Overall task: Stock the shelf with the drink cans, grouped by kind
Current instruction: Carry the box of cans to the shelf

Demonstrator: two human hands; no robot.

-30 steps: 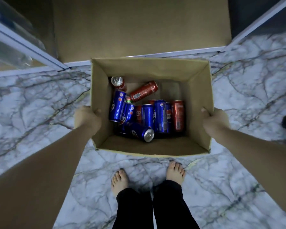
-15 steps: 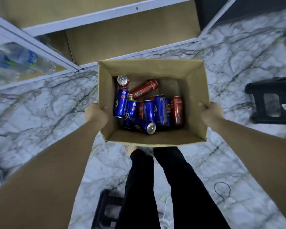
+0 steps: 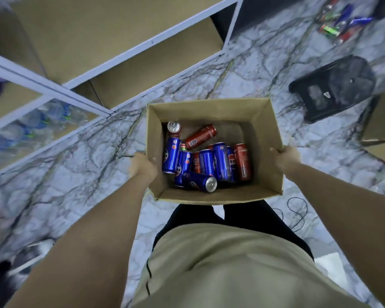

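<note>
Head view: you look straight down at an open cardboard box [image 3: 267, 138] held in front of your waist, above a marble floor [image 3: 76, 165].
Left hand: your left hand [image 3: 142, 167] is clenched over the box's left wall, thumb hooked inside the rim.
Right hand: your right hand [image 3: 286, 160] grips the box's right wall near its far corner, fingers wrapped over the edge.
Cans: the drink cans lie loose on the box bottom, mixed, crowded toward the left and middle.
Blue cans: several blue cans [image 3: 220, 161] lie side by side lengthwise; one blue can [image 3: 201, 182] lies crosswise at the near edge of the pile, its silver top facing right.
Red cans: one red can [image 3: 242, 162] lies at the right end of the row, touching a blue one; another red can [image 3: 200, 136] lies tilted by itself toward the far wall; a third [image 3: 174, 127] stands in the far left corner, top up.
Shelf: the shelf [image 3: 151, 42] is far and left of the box, white-framed with brown boards; the two bays nearest the box show bare boards.
Bottles: blurred plastic bottles [image 3: 31, 127] sit in a low bay at the far left.
Floor, right: a black stool [image 3: 333, 87] stands to the right, with more cardboard [image 3: 380, 127] just beyond it.
Floor, far right: a blurred heap of coloured packages [image 3: 340, 23] lies well apart from the box.
</note>
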